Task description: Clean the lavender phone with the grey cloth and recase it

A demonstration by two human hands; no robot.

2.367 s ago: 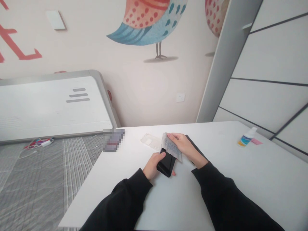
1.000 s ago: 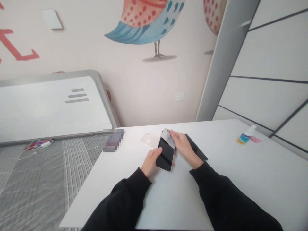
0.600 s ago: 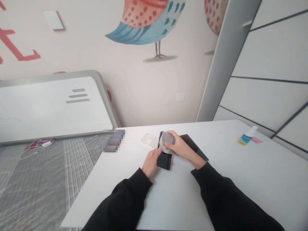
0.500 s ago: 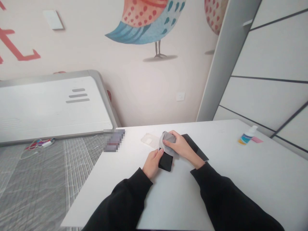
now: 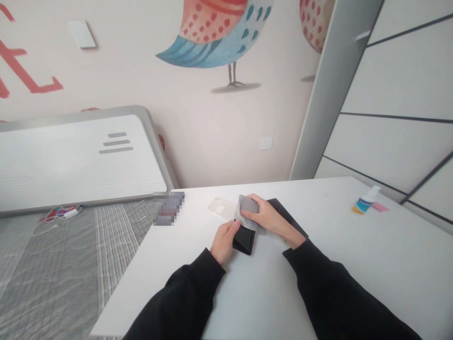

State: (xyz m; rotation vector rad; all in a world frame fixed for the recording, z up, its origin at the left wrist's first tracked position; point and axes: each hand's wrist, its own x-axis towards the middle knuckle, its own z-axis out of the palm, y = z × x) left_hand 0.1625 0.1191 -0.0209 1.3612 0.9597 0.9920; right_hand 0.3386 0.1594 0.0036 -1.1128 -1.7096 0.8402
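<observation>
My left hand grips a black smartphone by its left side, thumb over the edge, above the white table. Bunched in my right hand is a grey cloth, which covers the far part of the phone. Behind the hands lies a clear phone case. A flat black tablet-like thing rests on the table behind my right wrist, which hides part of it.
On the right of the table stands a white bottle with a blue and yellow label, beside a pink piece. A blurred-out item lies at the left edge. A bed with grey bedding is on the left.
My right hand and the cloth have shifted slightly over the phone, and the phone's tilt differs a little. My left hand keeps its hold. The whole view has moved a little.
</observation>
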